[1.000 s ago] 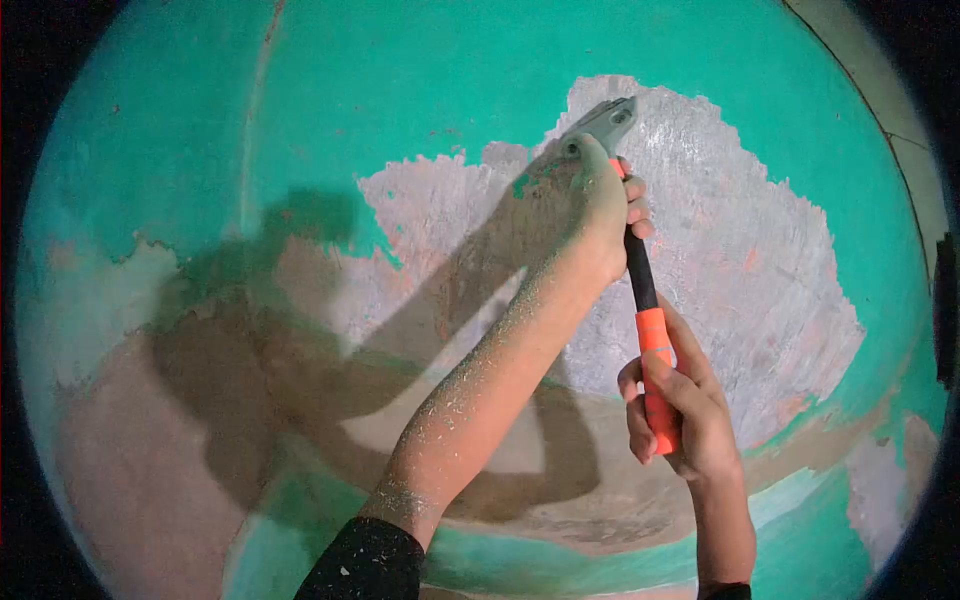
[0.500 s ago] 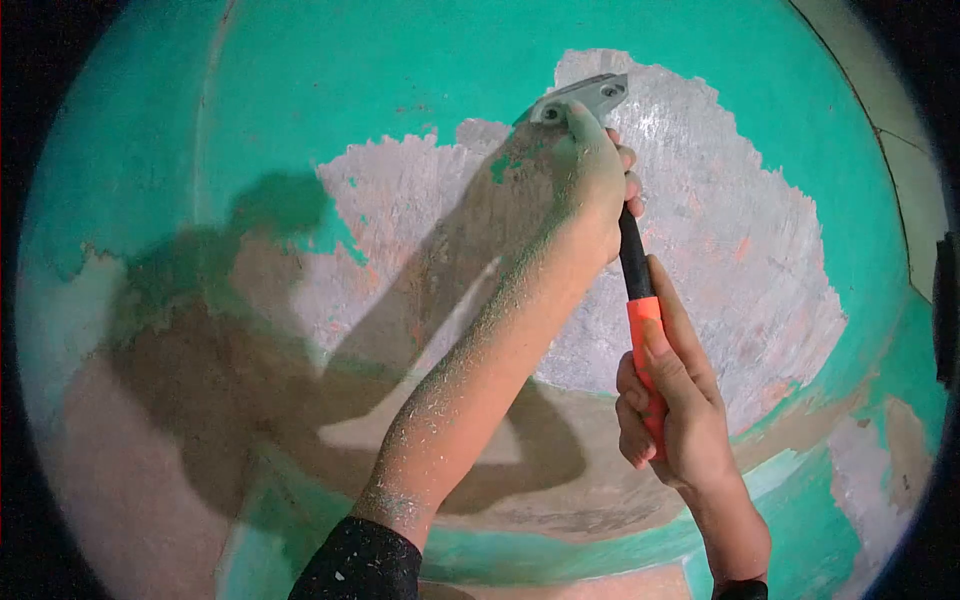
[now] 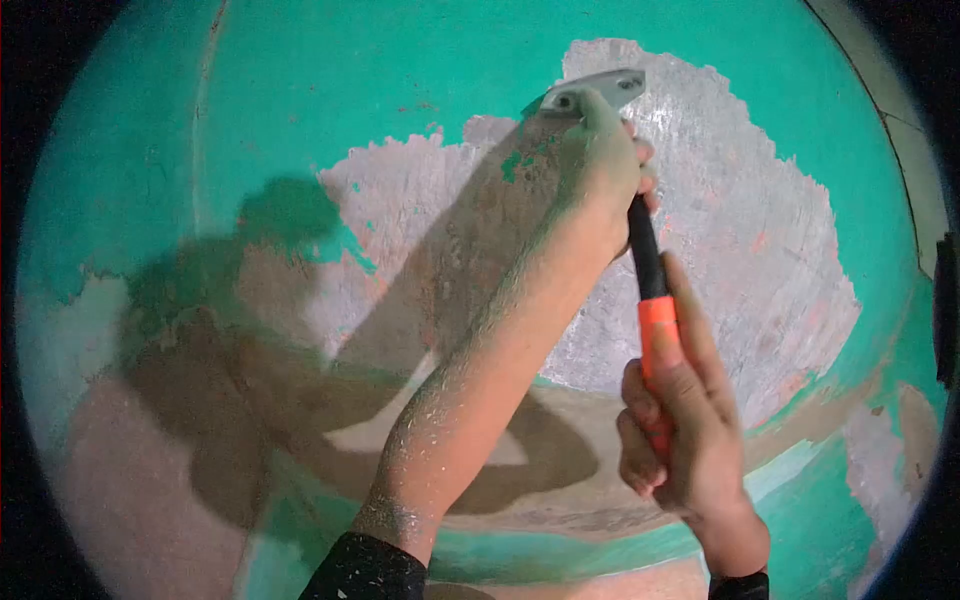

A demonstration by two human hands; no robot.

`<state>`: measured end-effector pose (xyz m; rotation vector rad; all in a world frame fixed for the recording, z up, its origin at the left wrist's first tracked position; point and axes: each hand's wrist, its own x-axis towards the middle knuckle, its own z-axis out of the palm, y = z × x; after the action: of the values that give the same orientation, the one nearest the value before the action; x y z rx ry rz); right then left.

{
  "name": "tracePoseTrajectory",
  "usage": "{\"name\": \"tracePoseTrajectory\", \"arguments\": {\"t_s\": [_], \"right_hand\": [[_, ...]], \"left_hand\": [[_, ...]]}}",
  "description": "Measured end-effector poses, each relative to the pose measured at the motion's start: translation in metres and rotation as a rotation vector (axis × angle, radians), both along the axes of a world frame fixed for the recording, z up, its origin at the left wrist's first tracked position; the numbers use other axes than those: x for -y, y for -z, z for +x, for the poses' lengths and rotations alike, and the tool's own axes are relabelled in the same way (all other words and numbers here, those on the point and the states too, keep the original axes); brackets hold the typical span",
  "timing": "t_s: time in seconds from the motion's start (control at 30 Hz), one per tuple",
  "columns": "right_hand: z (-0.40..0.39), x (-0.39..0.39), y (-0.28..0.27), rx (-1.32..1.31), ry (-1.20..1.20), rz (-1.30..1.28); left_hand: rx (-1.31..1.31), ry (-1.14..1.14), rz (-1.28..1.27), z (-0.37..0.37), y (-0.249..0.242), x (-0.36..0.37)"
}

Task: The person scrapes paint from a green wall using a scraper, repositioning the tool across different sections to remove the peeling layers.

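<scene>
A scraper with a grey metal head [image 3: 612, 92] and a black and orange handle [image 3: 648, 250] lies against a green painted wall [image 3: 330, 80], at the top edge of a bare greyish patch [image 3: 740, 210]. Near the head, my left hand [image 3: 605, 170] is closed round the upper handle, its thumb on the head. My right hand [image 3: 685, 420] wraps the orange grip lower down, index finger along the handle. Pale flakes and dust cover my left forearm.
A curved ledge [image 3: 560, 550] with green and brown bands runs below the patch. More bare wall [image 3: 140, 470] shows at the lower left, under my shadow. Pale panels with a dark seam stand at the upper right, beside a dark object [image 3: 945, 310].
The scraper and both hands have shifted slightly right in the view, and the scraper's head sits a little higher. The wall patch has shifted slightly too. Both hands keep their hold.
</scene>
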<state>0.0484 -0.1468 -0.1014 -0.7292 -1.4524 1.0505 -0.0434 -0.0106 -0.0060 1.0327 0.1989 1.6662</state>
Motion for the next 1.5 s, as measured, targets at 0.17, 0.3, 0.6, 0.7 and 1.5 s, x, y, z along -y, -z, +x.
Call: {"name": "tracePoseTrajectory", "arguments": {"t_s": [0.17,0.3,0.6,0.7,1.5], "right_hand": [[-0.003,0.002,-0.009,0.016,0.019,0.024],[-0.003,0.004,-0.007,0.018,0.045,0.002],[-0.009,0.01,-0.019,0.016,0.066,0.016],[-0.014,0.012,-0.025,-0.049,0.04,0.019],[-0.012,0.014,-0.037,-0.092,0.027,0.048]], "left_hand": [[0.04,0.036,0.057,0.0,-0.006,-0.001],[0.041,0.056,0.03,0.001,-0.002,-0.002],[0.141,0.156,0.094,-0.007,-0.007,0.017],[0.155,0.186,0.11,-0.006,-0.012,0.014],[0.15,0.225,0.242,-0.002,-0.026,-0.006]]}}
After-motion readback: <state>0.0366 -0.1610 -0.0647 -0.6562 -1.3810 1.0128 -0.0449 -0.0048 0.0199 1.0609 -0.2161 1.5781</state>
